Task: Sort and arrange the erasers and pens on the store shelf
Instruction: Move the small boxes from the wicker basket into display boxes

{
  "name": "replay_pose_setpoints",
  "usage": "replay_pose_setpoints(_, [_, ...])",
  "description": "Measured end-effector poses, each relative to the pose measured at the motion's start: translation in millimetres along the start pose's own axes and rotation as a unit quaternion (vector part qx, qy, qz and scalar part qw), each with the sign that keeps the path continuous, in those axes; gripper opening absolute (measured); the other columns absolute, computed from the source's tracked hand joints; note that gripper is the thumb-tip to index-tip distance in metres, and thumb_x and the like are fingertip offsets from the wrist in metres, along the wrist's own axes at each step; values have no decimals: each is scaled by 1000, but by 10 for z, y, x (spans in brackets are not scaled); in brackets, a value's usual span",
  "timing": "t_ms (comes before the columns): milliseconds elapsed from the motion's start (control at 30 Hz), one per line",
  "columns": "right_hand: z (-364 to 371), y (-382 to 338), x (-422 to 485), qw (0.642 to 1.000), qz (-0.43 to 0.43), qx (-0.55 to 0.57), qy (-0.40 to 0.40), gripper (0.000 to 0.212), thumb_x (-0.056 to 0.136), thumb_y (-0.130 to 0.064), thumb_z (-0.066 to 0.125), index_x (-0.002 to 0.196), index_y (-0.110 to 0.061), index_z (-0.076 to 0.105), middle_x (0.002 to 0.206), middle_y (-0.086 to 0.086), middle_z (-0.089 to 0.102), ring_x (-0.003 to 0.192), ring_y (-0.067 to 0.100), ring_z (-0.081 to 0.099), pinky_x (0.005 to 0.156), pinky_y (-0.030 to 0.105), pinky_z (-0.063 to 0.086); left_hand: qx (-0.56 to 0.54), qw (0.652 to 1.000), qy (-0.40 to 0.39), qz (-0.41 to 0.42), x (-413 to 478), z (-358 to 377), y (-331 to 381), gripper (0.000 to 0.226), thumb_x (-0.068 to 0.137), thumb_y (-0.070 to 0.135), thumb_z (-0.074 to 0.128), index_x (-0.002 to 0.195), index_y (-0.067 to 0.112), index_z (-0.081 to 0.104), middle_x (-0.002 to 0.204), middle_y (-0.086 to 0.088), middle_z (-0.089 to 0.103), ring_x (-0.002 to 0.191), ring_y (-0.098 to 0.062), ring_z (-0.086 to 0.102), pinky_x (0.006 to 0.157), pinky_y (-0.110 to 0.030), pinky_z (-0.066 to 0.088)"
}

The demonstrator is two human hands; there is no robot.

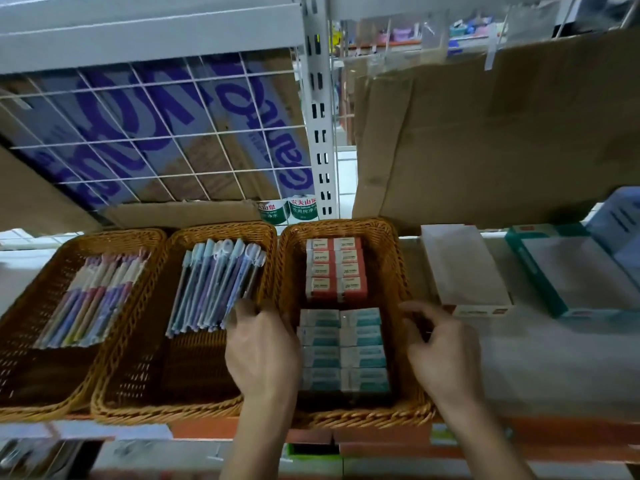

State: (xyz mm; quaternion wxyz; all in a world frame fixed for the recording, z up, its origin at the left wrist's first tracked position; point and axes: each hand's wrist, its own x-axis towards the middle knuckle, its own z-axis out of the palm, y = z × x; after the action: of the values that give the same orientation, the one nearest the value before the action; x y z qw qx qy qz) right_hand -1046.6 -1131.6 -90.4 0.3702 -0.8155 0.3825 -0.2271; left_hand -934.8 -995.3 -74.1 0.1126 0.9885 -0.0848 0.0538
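Three wicker baskets stand side by side on the shelf. The left basket (pixel 41 393) holds pastel pens (pixel 90 299). The middle basket (pixel 145 396) holds bluish pens (pixel 214 289) in clear sleeves. The right basket (pixel 405 271) holds red-and-white erasers (pixel 335 268) at the back and teal-and-white erasers (pixel 343 351) at the front, in neat rows. My left hand (pixel 261 355) lies over the rims between the middle and right baskets, its fingertips touching the near ends of the bluish pens. My right hand (pixel 440 351) hovers at the right basket's right rim with loosely curled fingers, holding nothing.
A white box (pixel 464 268) and a teal-edged box (pixel 571 271) lie on the shelf to the right. Cardboard sheets (pixel 502 133) and a wire grid (pixel 156 133) back the shelf. An upright post (pixel 320 109) divides the bays. More stock sits on the shelf below.
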Motion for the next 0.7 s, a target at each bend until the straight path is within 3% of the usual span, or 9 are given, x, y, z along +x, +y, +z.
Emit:
replay_pose_setpoints(133, [14,31,10,1000,-11,-22,0,23,86,-8,64,104,-20,70,71,-5,63,50,2,45,46,8,30,-14,994,-20,110,-20,107,131,25,90,18,55,109,27,67,118,0,52,107,-24,55,70,-31,47])
replay_pose_setpoints(200, [8,17,7,998,-27,-48,-4,24,86,-7,63,107,-18,69,68,-4,60,49,2,42,43,10,31,-34,992,-20,119,15,125,139,28,90,15,54,113,26,66,119,-2,54,111,-25,53,71,-33,49])
replay_pose_setpoints(300, [15,15,4,996,-38,-76,-7,27,87,-6,61,111,-16,67,88,6,69,72,19,58,63,22,37,-36,983,-21,177,57,178,113,34,91,13,53,122,21,60,122,-6,54,116,-28,48,80,-35,49])
replay_pose_setpoints(400, [33,35,1,997,-37,-69,4,29,86,-3,61,112,-14,67,99,8,68,91,26,61,74,26,42,-34,964,-71,253,59,235,146,36,93,13,48,128,17,55,130,-8,50,121,-30,45,95,-37,42])
replay_pose_setpoints(567, [2,116,14,995,-27,-88,32,30,85,-4,61,112,-16,67,104,9,68,96,27,62,82,30,47,0,948,-110,300,40,250,218,34,97,19,42,129,21,49,135,-2,48,122,-25,45,99,-35,39])
replay_pose_setpoints(700, [-34,144,35,989,-40,-133,43,29,82,-6,66,109,-17,68,105,7,65,95,26,61,82,25,42,-66,948,-115,288,58,203,262,39,95,17,46,134,22,46,137,-2,43,124,-24,42,100,-33,41])
